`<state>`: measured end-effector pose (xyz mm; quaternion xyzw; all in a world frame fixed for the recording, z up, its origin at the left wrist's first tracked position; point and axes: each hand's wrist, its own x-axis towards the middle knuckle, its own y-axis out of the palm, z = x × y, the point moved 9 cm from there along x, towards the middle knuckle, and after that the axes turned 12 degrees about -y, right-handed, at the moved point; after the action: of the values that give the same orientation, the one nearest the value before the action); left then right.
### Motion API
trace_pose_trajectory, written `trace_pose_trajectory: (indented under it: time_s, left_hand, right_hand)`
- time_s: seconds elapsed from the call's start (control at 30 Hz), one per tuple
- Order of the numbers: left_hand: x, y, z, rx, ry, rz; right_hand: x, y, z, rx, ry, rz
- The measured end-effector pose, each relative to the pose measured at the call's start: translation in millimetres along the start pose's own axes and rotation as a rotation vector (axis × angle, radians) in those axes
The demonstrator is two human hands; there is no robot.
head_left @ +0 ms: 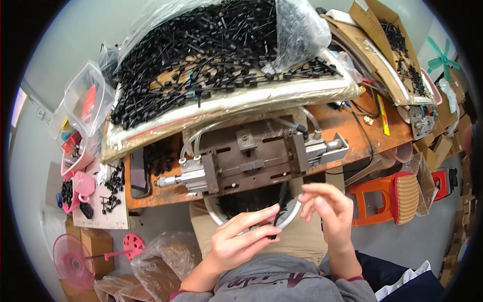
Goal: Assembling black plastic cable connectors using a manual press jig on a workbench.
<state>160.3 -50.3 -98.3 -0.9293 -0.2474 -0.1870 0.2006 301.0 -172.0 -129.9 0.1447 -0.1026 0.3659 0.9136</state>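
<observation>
In my left hand (241,236) is a slim black plastic part (280,214), pinched between thumb and fingers; it stands nearly upright over my lap. My right hand (329,209) hovers just right of it, fingers apart and curved, with nothing visible in them. Beneath both hands, a white-rimmed round container (214,215) of black parts sits on my lap, partly hidden by the left fingers. Directly beyond is a dark metal clamping fixture (256,168) with a pneumatic cylinder at each side and clear air hoses.
A big heap of black stemmed parts (201,45) lies on a plastic-wrapped tray (236,100) behind the fixture. A phone (139,173) rests on the wooden table (352,131) at left. Pink containers (83,183) stand farther left; an orange stool (375,201) is at right.
</observation>
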Motion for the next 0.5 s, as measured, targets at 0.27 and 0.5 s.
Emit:
trace_pose_trajectory:
  time_s: [0.27, 0.5]
  left_hand:
    - [0, 10, 2, 0.071, 0.073, 0.057]
    - [-2, 14, 0, 0.106, 0.098, 0.071]
  right_hand:
    - [15, 23, -27, 0.212, 0.107, 0.117]
    - [18, 24, -29, 0.216, 0.114, 0.082]
